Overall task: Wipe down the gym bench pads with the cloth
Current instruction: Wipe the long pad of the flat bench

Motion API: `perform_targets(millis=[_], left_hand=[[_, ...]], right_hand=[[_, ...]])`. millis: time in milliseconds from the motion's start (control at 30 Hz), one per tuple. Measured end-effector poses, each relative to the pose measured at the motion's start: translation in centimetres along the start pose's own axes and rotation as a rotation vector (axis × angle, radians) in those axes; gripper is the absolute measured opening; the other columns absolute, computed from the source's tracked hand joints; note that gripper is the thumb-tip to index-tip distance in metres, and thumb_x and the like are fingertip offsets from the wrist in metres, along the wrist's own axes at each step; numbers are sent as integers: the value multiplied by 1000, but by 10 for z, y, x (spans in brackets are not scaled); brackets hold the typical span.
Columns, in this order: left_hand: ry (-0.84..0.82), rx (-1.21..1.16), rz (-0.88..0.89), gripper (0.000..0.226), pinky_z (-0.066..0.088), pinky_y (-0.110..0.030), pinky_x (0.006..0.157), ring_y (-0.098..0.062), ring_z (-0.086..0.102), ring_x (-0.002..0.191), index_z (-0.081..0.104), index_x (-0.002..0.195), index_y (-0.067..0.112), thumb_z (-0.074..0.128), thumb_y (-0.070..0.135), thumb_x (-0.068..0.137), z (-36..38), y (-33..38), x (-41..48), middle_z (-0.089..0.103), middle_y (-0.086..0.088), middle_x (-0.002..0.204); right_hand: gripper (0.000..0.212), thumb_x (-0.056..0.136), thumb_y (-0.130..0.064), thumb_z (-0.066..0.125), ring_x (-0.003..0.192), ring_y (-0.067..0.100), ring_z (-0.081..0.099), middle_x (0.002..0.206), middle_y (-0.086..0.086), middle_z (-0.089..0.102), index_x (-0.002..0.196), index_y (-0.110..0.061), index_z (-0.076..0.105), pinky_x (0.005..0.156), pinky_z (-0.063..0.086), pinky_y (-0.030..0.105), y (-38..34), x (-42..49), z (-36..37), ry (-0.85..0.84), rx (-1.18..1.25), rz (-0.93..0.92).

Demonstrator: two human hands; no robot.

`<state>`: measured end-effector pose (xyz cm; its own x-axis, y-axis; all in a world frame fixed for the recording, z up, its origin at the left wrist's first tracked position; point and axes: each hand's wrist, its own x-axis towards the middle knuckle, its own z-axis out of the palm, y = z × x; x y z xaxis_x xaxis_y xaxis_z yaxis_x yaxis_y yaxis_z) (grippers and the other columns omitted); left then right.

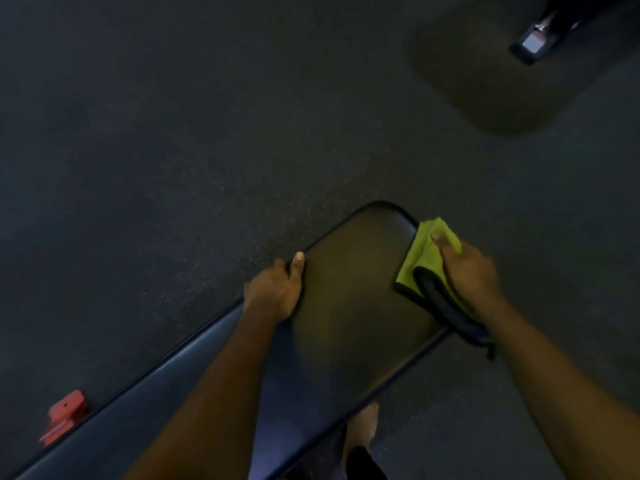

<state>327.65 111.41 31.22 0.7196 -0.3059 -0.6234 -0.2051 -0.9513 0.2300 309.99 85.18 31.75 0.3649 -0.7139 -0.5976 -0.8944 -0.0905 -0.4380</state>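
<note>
My left hand [277, 289] grips the far edge of the bench pad [346, 306], fingers curled over it, thumb flat on top. My right hand [467, 271] presses the yellow-green cloth [424, 254] against the pad's near edge, fingers together, its dark border trailing under my wrist.

Gym: padded bench [346, 306] on speckled rubber floor [173, 150]
</note>
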Motion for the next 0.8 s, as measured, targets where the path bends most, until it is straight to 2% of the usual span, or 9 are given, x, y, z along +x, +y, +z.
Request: perform_targets(millis=[100, 200, 267, 367, 433, 533, 600, 700, 800], left_hand=[[20, 12, -8, 96, 43, -56, 101, -33, 61, 109, 52, 124, 15, -4, 82, 82, -2, 3, -4, 65, -15, 117], [16, -8, -2, 119, 46, -55, 98, -32, 62, 103, 52, 123, 16, -15, 92, 62, -1, 1, -4, 65, -15, 113], [10, -9, 7, 118, 46, -55, 97, -32, 62, 103, 52, 123, 15, -13, 92, 62, 0, 0, -4, 65, -16, 113], [14, 17, 19, 101, 46, -54, 98, -36, 60, 106, 50, 125, 12, -2, 84, 78, -2, 1, -6, 63, -19, 116], [14, 42, 29, 89, 45, -53, 99, -37, 59, 110, 49, 129, 10, 7, 78, 89, -1, -1, -6, 62, -21, 121], [16, 55, 59, 82, 45, -51, 99, -38, 58, 114, 45, 133, 8, 12, 72, 94, -1, -4, -5, 60, -23, 126], [12, 66, 85, 79, 46, -49, 98, -39, 58, 114, 45, 132, 7, 14, 70, 95, 0, -7, -5, 60, -23, 126], [14, 70, 130, 76, 43, -47, 95, -39, 57, 114, 47, 128, 6, 15, 68, 97, 0, -12, -4, 59, -24, 126], [-7, 58, 176, 74, 41, -46, 95, -39, 56, 117, 45, 131, 7, 16, 67, 98, -1, -16, -5, 57, -23, 129]], right_hand=[[84, 93, -79, 33, 133, 41, 50, 146, 19, 54, 143, -15, 56, 110, 38, 46, -3, 7, 3, -46, -45, 14], [72, 91, -71, 51, 119, 32, 59, 138, 14, 61, 134, -15, 63, 102, 41, 39, -17, 31, -3, -219, 196, -18], [63, 91, -65, 57, 108, 29, 60, 129, 12, 65, 129, -16, 65, 95, 44, 36, -6, 32, -7, -250, 304, -15], [59, 87, -69, 61, 106, 27, 63, 118, 6, 68, 120, -20, 69, 96, 49, 39, 37, -1, 14, 29, 449, 46], [75, 75, -85, 60, 112, 24, 65, 122, -1, 70, 125, -29, 67, 104, 50, 47, 69, -34, 44, 185, 708, 194], [92, 62, -98, 54, 119, 21, 63, 130, -4, 68, 134, -41, 59, 107, 48, 51, 98, -53, 90, 231, 981, 192], [86, 67, -92, 58, 116, 19, 65, 127, -4, 69, 133, -38, 61, 106, 50, 49, 85, -51, 84, 276, 1034, 200], [53, 88, -62, 67, 103, 11, 68, 114, -4, 72, 125, -25, 67, 100, 55, 39, 70, -45, 75, 338, 1099, 99], [48, 97, -52, 60, 115, 15, 64, 124, -3, 68, 135, -22, 62, 103, 50, 33, 64, -66, 104, 484, 1181, 163]])
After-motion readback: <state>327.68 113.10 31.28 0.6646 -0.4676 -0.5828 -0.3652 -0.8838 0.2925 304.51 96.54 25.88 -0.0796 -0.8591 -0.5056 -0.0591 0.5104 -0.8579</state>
